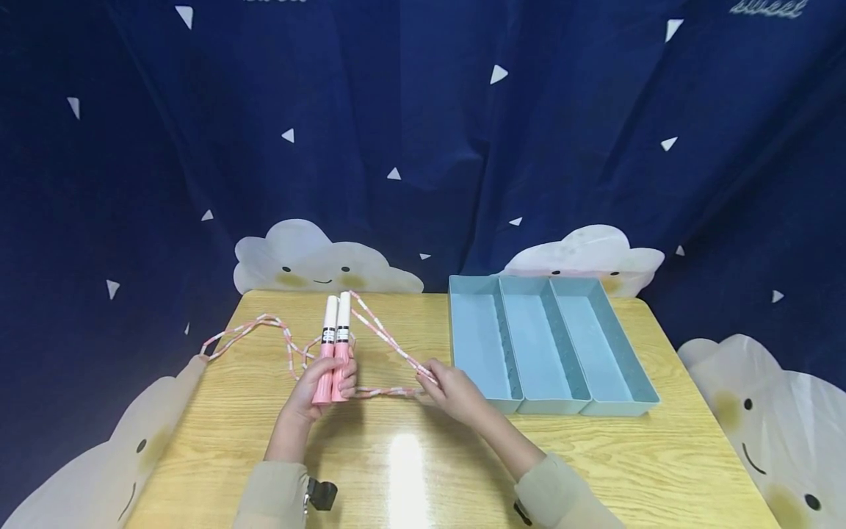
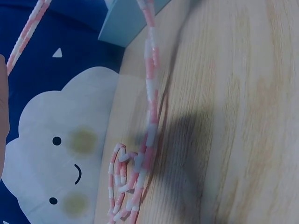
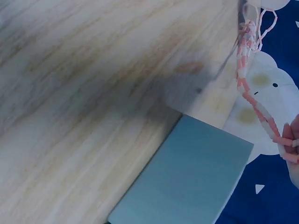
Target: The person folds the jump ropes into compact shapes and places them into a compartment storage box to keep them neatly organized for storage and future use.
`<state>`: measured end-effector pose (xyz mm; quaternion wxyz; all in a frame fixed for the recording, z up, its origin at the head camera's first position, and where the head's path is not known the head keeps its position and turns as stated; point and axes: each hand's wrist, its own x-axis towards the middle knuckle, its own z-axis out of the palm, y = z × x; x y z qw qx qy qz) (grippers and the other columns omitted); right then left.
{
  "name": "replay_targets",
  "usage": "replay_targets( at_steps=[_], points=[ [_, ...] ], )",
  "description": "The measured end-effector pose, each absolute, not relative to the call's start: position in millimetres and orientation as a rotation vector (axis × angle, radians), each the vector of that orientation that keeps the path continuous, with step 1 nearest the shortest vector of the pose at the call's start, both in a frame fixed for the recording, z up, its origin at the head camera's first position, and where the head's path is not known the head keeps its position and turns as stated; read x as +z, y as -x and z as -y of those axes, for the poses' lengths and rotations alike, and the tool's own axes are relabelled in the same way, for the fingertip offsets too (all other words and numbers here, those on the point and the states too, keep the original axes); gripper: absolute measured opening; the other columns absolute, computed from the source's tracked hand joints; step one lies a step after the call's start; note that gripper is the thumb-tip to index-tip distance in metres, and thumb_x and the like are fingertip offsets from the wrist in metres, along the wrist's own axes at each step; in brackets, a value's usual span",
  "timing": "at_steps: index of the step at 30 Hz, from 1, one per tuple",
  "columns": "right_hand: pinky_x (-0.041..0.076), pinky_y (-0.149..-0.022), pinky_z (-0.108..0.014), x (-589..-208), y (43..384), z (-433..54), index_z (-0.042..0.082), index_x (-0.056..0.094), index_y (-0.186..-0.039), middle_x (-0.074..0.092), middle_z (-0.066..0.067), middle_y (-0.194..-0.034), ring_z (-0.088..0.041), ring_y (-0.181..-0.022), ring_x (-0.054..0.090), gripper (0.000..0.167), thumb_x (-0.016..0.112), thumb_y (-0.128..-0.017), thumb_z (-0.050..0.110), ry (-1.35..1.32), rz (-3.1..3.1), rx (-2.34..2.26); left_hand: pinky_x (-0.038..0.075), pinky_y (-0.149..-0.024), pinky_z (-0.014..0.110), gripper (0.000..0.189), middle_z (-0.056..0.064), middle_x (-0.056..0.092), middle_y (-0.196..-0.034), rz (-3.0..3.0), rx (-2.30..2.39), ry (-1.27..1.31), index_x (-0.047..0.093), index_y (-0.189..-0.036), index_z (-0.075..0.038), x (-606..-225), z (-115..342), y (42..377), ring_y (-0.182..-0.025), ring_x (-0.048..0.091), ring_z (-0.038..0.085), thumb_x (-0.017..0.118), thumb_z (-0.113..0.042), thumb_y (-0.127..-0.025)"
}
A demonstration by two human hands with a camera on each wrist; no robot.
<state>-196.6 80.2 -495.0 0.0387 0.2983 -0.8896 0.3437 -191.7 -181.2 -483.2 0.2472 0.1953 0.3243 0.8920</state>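
My left hand (image 1: 307,391) grips both handles of a jump rope (image 1: 329,334) side by side, white ends pointing up and away, pink grips in the fingers. To its right, my right hand (image 1: 454,393) holds the pink-and-white beaded cord (image 1: 405,355), which runs doubled from the handle tops. More cord loops across the table to the left, and a stretch passes low between the hands. The left wrist view shows hanging beaded strands (image 2: 152,93) close over the wood. At the right wrist view's edge, fingers (image 3: 293,135) hold the doubled cord (image 3: 245,84).
A light blue box (image 1: 617,408) with three long compartments stands on the right of the wooden table (image 1: 264,485), close beside the right hand. Behind the table hangs a dark blue curtain (image 1: 436,110) with white triangles and smiling clouds. One cord loop reaches the table's left edge.
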Motion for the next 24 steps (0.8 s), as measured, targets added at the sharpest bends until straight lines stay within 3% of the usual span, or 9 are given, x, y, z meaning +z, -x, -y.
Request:
replay_targets(
  at_steps=[9, 17, 24],
  points=[
    [0.045, -0.05, -0.022, -471.5, 195.3, -84.3, 0.009, 0.061, -0.09, 0.051, 0.009, -0.064, -0.006, -0.055, 0.047, 0.012, 0.053, -0.092, 0.018, -1.08, 2.724, 0.725, 0.031, -0.052, 0.017, 0.033, -0.001, 0.044, -0.071, -0.923, 2.383, -0.507, 0.038, -0.101, -0.007, -480.7, 178.7, 193.1, -0.056, 0.033, 0.009, 0.008, 0.003, -0.09],
    [0.048, -0.051, -0.026, -442.1, 199.2, -85.7, 0.012, 0.06, -0.08, 0.056, 0.006, -0.067, -0.009, -0.056, 0.051, 0.008, 0.06, -0.087, 0.017, -1.245, 2.724, 0.472, 0.039, -0.052, 0.017, 0.034, 0.0, 0.047, -0.072, -1.032, 2.311, -0.478, 0.04, -0.102, -0.006, -476.2, 176.4, 193.0, -0.056, 0.044, 0.008, 0.011, 0.006, -0.09],
    [0.043, -0.049, -0.022, -424.8, 206.4, -82.5, 0.017, 0.056, -0.074, 0.053, 0.008, -0.065, -0.006, -0.055, 0.046, 0.013, 0.06, -0.086, 0.014, -1.391, 2.639, 0.353, 0.038, -0.049, 0.016, 0.019, -0.002, 0.048, -0.069, -1.215, 2.175, -0.388, 0.041, -0.095, -0.004, -482.7, 176.8, 194.2, -0.054, 0.043, 0.006, 0.024, 0.003, -0.091]
  ],
)
